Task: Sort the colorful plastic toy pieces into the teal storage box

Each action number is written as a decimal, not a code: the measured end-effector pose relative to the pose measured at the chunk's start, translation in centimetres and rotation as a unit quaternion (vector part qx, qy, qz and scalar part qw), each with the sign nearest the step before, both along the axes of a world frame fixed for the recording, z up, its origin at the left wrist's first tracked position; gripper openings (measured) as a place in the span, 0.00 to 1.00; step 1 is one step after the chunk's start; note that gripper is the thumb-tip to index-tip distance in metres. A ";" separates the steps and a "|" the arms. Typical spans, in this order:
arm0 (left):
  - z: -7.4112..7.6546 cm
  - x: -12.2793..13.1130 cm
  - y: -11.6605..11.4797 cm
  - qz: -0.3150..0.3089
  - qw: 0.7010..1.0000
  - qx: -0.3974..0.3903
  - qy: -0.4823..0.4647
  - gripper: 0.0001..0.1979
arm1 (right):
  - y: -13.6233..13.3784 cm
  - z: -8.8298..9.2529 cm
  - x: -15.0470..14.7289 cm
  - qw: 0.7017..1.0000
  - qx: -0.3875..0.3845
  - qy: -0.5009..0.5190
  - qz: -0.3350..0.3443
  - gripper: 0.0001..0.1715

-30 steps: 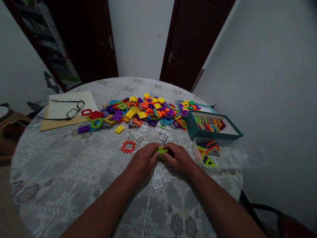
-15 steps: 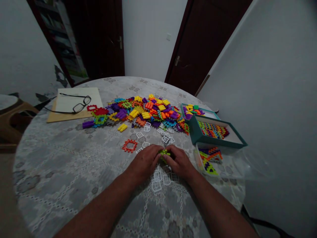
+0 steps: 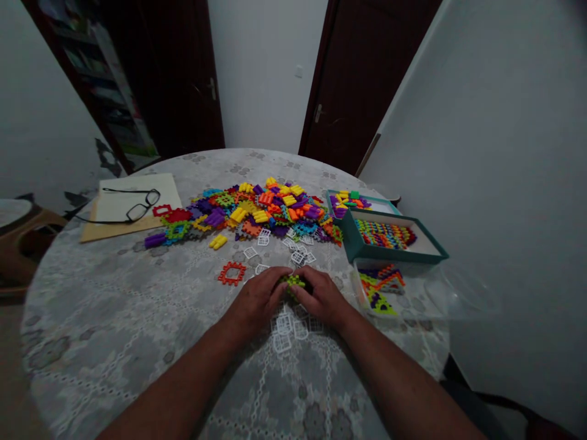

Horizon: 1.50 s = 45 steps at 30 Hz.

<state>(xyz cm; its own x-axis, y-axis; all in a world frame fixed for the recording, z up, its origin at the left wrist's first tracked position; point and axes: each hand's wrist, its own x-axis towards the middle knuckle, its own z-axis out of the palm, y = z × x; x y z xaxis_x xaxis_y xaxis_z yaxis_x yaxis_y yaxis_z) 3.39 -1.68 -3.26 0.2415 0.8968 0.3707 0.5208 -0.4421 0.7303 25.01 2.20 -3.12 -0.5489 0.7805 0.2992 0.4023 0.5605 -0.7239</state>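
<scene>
Between my two hands is a lime-green toothed building piece (image 3: 293,282), partly covered by the fingers. My left hand (image 3: 259,297) grips it from the left, thumb and fingers closed on its edge. From the other side my right hand (image 3: 321,294) pinches it too. Just below the hands lie several white lattice window pieces (image 3: 283,327), flat on the cloth. More white window pieces (image 3: 300,252) are scattered beyond my fingers. A red-orange toothed frame (image 3: 232,273) rests to the left of my left hand.
A large heap of coloured building pieces (image 3: 252,211) spreads across the table's far half. On the right stand a teal box (image 3: 394,249) of colourful pieces and a clear plastic tub (image 3: 362,293). Black glasses (image 3: 137,211) lie on paper at left. The tablecloth (image 3: 151,330) is patterned grey.
The camera view has shifted slightly, so the table scene sits a little further left. Both hands stay on the green piece, with little visible change in grip.
</scene>
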 end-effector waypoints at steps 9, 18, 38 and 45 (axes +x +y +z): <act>1.4 -0.8 0.2 0.033 0.998 -0.005 0.060 0.20 | 0.3 0.2 -0.1 0.999 0.033 -0.011 -0.009 0.07; 1.5 -1.8 0.6 0.082 0.992 -0.003 0.100 0.21 | -0.6 8.1 3.7 0.996 0.067 -0.006 -0.062 0.08; 1.7 -1.6 0.8 0.129 0.976 0.008 0.175 0.18 | 0.2 5.5 25.6 0.955 -0.086 -0.215 -0.188 0.11; 2.5 -1.8 0.8 0.117 0.972 0.039 0.201 0.18 | 0.9 3.8 24.5 0.964 -0.056 -0.149 -0.211 0.16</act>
<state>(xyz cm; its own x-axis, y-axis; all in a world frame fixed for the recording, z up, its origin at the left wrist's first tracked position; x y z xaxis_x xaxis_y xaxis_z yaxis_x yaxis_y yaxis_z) 1.56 -0.85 -0.73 0.1742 0.9175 0.3576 0.8497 -0.3236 0.4163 49.48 3.07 0.63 -0.2237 0.9716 0.0775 0.7772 0.2258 -0.5873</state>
